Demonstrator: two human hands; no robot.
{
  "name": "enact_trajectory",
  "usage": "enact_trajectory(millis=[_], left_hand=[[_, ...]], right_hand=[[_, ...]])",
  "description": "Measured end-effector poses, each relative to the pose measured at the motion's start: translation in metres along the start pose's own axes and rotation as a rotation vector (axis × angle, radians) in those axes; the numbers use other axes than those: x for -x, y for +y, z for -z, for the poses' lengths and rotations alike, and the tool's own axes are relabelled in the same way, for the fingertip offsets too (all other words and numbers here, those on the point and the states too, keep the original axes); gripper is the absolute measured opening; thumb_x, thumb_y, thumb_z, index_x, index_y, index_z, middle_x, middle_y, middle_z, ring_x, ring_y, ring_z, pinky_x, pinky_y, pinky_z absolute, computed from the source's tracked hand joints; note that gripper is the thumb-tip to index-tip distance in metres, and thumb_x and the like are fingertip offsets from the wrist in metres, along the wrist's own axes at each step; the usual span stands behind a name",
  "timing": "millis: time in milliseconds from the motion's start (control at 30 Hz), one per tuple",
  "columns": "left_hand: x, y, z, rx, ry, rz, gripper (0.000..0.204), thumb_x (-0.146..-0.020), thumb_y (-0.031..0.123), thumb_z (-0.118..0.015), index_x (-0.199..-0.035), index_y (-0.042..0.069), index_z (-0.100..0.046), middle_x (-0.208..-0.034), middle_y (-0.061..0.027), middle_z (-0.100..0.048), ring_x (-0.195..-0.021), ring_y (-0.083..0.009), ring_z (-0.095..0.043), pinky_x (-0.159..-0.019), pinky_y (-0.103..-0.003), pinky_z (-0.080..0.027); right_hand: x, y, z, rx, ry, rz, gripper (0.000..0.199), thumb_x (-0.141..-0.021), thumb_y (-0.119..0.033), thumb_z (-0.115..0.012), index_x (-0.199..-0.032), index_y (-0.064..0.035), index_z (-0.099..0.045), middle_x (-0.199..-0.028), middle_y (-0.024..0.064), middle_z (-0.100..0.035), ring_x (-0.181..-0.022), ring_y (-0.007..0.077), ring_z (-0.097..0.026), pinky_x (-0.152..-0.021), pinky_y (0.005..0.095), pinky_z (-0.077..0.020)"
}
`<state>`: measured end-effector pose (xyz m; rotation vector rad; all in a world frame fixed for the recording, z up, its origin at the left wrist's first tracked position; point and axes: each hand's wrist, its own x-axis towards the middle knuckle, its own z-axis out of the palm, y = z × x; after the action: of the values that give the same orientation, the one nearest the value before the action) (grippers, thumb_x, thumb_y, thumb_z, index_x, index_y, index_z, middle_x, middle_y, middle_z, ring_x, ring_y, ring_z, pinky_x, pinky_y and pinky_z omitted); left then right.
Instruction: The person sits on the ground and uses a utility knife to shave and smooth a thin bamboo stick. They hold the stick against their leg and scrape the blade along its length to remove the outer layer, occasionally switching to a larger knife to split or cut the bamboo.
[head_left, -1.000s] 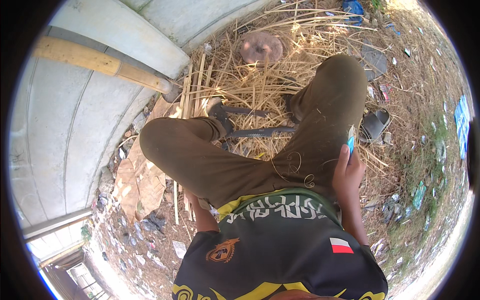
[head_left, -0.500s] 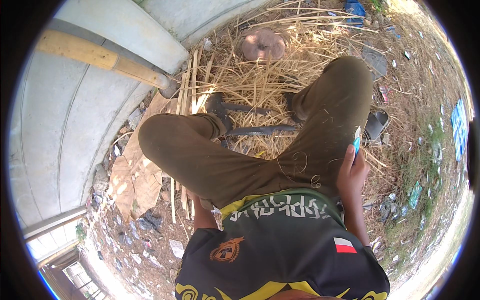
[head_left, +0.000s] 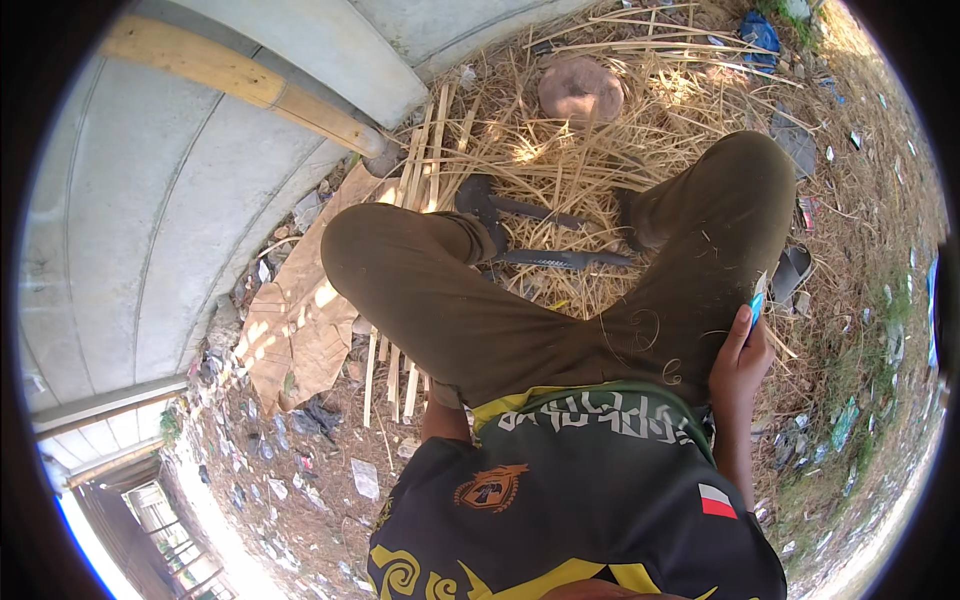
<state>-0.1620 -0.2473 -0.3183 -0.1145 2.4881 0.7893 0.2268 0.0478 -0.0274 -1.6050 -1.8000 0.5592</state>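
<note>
You sit outdoors on a bed of dry straw (head_left: 560, 150), knees wide, beside a curved grey concrete wall (head_left: 160, 220) with a yellow wooden pole (head_left: 240, 85) lying along it. Your right hand (head_left: 738, 362) rests against your right thigh, its fingers (head_left: 745, 325) curled round a small blue object (head_left: 757, 303), possibly a slim packet; the view is too small to be sure. Your left hand is hidden behind your left leg and shirt, with only a strip of forearm (head_left: 445, 420) showing, so you cannot tell how its fingers stand.

Between your legs a dark long-bladed knife (head_left: 560, 260) lies flat on the straw, with a second dark tool (head_left: 500, 205) just above it near your left shin. Pale split bamboo strips (head_left: 425, 150) fan out from under your left knee toward the wall, and more (head_left: 390, 375) show below the thigh. A torn sheet of brown cardboard (head_left: 300, 320) lies at your left. A round brownish stone (head_left: 580, 90) sits well beyond the tools. Scraps of litter (head_left: 850, 420) dot the bare ground to your right, and a dark sandal (head_left: 790, 275) lies just beside your right knee.
</note>
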Motion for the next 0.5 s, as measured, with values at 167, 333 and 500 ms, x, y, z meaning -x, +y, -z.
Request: enact_trajectory(millis=[167,333,500], left_hand=[[0.006,0.004,-0.006,0.003,-0.017,0.006,0.049,-0.097,0.051,-0.064,-0.111,0.006,-0.074,-0.099,-0.0177,-0.077,-0.091,-0.0336,-0.075,-0.076,-0.049,-0.055],[0.006,0.006,-0.001,-0.004,-0.009,0.001,0.049,-0.097,0.052,-0.064,-0.111,0.006,-0.075,-0.098,-0.0177,-0.078,-0.092,-0.0340,-0.075,-0.076,-0.050,-0.055],[-0.016,0.005,0.036,-0.057,0.086,-0.059,0.049,-0.097,0.052,-0.063,-0.110,0.007,-0.075,-0.098,-0.0177,-0.078,-0.092,-0.0344,-0.075,-0.077,-0.050,-0.055]], right_hand=[[0.001,0.003,0.000,0.019,-0.018,-0.024,0.047,-0.113,-0.037,-0.049,-0.096,0.0048,-0.064,-0.058,0.0139,-0.052,-0.049,0.0225,-0.048,-0.050,0.0401,-0.0353],[0.001,0.002,0.001,0.036,-0.030,-0.035,0.046,-0.113,-0.036,-0.048,-0.096,0.0044,-0.064,-0.059,0.0122,-0.051,-0.049,0.0216,-0.046,-0.050,0.0396,-0.0342],[-0.001,-0.002,0.001,0.037,-0.013,-0.005,0.046,-0.112,-0.035,-0.049,-0.094,0.0043,-0.064,-0.059,0.0120,-0.051,-0.050,0.0212,-0.046,-0.050,0.0400,-0.0342]])
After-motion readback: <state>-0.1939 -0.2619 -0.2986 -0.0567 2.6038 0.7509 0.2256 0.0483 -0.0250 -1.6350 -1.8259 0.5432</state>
